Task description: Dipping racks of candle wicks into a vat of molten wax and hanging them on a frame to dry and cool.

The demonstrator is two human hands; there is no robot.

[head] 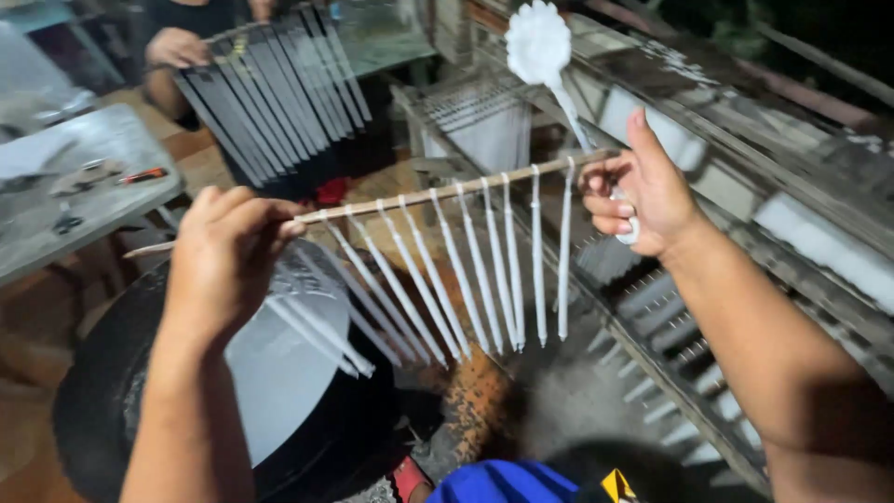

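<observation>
A thin wooden stick [438,193] runs between my two hands, with several white candles [484,279] hanging from it in a row. My left hand [223,265] grips the stick's left part, above a black pot [102,391] of pale molten wax. My right hand [643,191] pinches the stick's right end and also holds a white ladle [537,42] whose bowl points up. The candles on the left swing toward the pot; those on the right hang straight down.
Another person's hand [177,47] at the top left holds a stick of dark-looking candles [270,88]. A wooden rack [708,307] with more hanging candles runs along the right. A grey table [84,177] with small items stands at left.
</observation>
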